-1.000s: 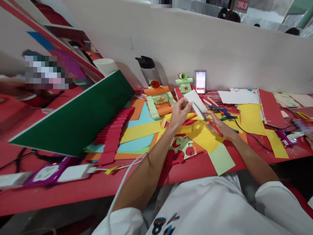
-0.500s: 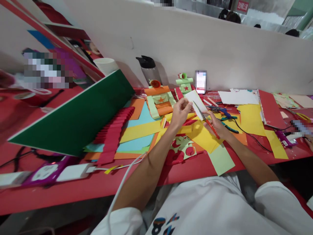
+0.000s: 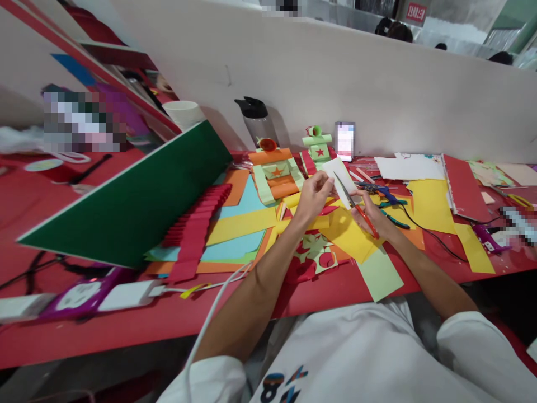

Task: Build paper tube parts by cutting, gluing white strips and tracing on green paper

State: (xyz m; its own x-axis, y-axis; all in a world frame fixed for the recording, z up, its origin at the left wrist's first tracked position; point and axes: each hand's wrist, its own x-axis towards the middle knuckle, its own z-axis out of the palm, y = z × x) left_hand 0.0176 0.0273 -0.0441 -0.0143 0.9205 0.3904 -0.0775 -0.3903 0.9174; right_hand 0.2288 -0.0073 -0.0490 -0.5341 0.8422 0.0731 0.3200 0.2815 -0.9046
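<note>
My left hand [image 3: 315,193] pinches the left edge of a small white piece of paper [image 3: 343,178], held up over the littered table. In my right hand [image 3: 370,211] is a pair of scissors with red handles [image 3: 368,221]; their metal blades lie against the paper and point up and to the left. Whether the blades are apart is too small to tell. Beneath the hands lie yellow paper sheets [image 3: 346,228] and a pale green sheet [image 3: 380,274]. Scraps of red and green paper with round cut-outs [image 3: 316,254] sit close to my left forearm.
Paper figures in orange and green [image 3: 274,174] stand behind my hands, near a phone [image 3: 345,141] and a bottle [image 3: 255,117]. A green board [image 3: 134,201] leans at the left beside pleated red paper [image 3: 195,229]. Pliers [image 3: 394,218] lie right of my right hand. A white cable [image 3: 213,308] crosses the table edge.
Both hands stay almost in place, with the paper and scissors shifted very slightly in view. At far left, another person's hand has mostly gone out of view.
</note>
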